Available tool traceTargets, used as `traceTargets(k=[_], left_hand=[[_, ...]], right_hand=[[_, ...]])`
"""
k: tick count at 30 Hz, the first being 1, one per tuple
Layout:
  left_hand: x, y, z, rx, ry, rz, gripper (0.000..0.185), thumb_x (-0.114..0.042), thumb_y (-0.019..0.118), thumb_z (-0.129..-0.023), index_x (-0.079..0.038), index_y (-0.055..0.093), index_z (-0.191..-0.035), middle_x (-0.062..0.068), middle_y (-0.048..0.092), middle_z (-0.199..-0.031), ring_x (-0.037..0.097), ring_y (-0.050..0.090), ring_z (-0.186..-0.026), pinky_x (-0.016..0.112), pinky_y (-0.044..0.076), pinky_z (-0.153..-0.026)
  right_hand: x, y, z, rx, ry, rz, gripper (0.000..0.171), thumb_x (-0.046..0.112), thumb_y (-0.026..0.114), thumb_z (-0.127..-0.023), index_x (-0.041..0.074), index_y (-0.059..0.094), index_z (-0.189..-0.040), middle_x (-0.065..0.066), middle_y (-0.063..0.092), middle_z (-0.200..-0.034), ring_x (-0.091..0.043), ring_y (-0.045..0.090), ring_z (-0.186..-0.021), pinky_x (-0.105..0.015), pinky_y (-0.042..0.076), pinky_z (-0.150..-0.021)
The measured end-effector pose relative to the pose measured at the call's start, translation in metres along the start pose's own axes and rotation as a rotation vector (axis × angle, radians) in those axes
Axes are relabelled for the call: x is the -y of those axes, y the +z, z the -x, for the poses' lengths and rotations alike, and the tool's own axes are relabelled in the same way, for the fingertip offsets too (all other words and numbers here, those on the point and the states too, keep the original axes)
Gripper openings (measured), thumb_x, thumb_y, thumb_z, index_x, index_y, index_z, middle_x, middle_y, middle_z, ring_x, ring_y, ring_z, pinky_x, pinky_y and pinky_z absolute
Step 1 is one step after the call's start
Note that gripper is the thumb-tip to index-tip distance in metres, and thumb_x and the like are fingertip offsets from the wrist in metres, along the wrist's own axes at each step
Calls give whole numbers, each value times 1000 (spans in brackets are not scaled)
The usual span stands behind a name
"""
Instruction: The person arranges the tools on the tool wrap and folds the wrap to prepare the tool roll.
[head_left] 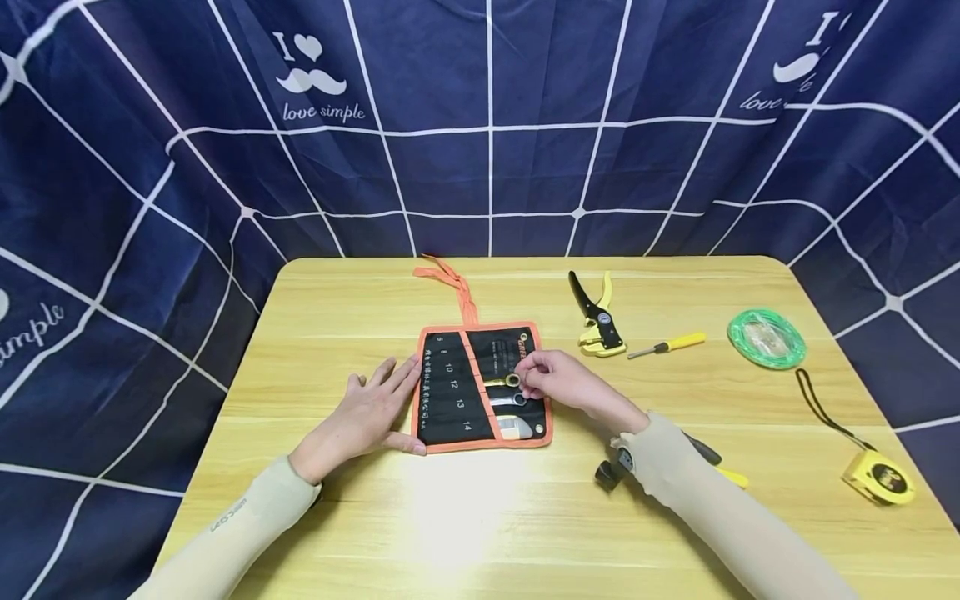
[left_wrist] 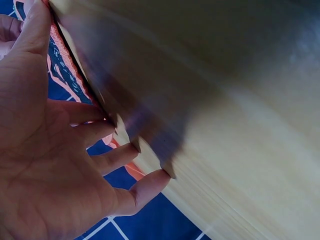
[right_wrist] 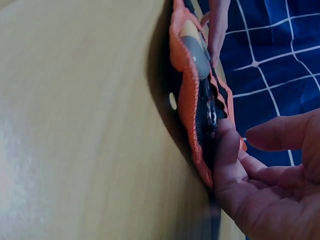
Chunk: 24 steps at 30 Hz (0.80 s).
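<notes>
A black tool pouch [head_left: 442,417] with orange trim and printed sizes lies spread on the table. My left hand [head_left: 367,417] is spread at its left side, the thumb on the lower left corner and fingertips by the edge. In the pouch's right pockets sit a gold ring wrench [head_left: 498,382], a silver ring wrench [head_left: 506,401] and a grey and yellow-handled tool [right_wrist: 197,55]. At the gold wrench's ring end is my right hand [head_left: 562,379], fingers bent; in the right wrist view a gap shows between thumb and index finger. The fingers partly hide the wrench ends there.
Behind to the right lie a black and yellow wire stripper [head_left: 603,329] and a yellow-handled screwdriver [head_left: 678,342]. Farther right are a green wire coil [head_left: 742,333] and a yellow tape measure [head_left: 881,477]. Handles of another tool [head_left: 731,477] show beneath my right forearm.
</notes>
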<state>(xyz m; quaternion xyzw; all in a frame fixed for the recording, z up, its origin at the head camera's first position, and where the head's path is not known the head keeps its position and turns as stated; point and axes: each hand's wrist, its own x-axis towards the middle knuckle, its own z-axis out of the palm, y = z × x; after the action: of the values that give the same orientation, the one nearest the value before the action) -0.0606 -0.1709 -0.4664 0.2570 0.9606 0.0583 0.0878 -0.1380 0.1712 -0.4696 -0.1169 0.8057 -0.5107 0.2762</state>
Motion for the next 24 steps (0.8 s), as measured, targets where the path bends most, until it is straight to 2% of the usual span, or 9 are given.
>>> traceTargets(k=[8, 14, 20, 24], left_hand=[[0, 1, 0, -1, -4, -8, 128, -75, 79, -81, 5, 32, -169, 20, 30, -176, 50, 35, -155, 76, 42, -99], [0, 1, 1, 6, -6, -15, 129, -76, 79, -81, 5, 30, -169, 21, 29, -176, 50, 33, -155, 77, 41, -100], [-1, 0, 0, -18, 7, -15, 130, -76, 81, -79, 5, 31, -169, 21, 31, -175, 51, 37, -153, 78, 43, -96], [-2, -2, -3, -3, 1, -14, 133, -76, 82, -77, 4, 31, -169, 20, 30, -176, 51, 37, -152, 78, 44, -94]], right_hand=[[3, 0, 2, 20, -4, -23, 25, 2, 51, -112, -13, 68, -122, -16, 72, -100, -18, 70, -87, -32, 61, -83], [3, 1, 3, 30, -12, 23, 27, 4, 51, -112, -12, 67, -126, -14, 70, -103, -18, 69, -90, -35, 59, -85], [1, 0, 6, 1, -24, 45, 29, 6, 53, -112, -10, 67, -132, -14, 69, -106, -21, 65, -93, -35, 55, -80], [-1, -2, 10, -11, -47, 23, 30, 6, 56, -109, -9, 66, -134, -13, 69, -109, -22, 64, -94, -34, 55, -79]])
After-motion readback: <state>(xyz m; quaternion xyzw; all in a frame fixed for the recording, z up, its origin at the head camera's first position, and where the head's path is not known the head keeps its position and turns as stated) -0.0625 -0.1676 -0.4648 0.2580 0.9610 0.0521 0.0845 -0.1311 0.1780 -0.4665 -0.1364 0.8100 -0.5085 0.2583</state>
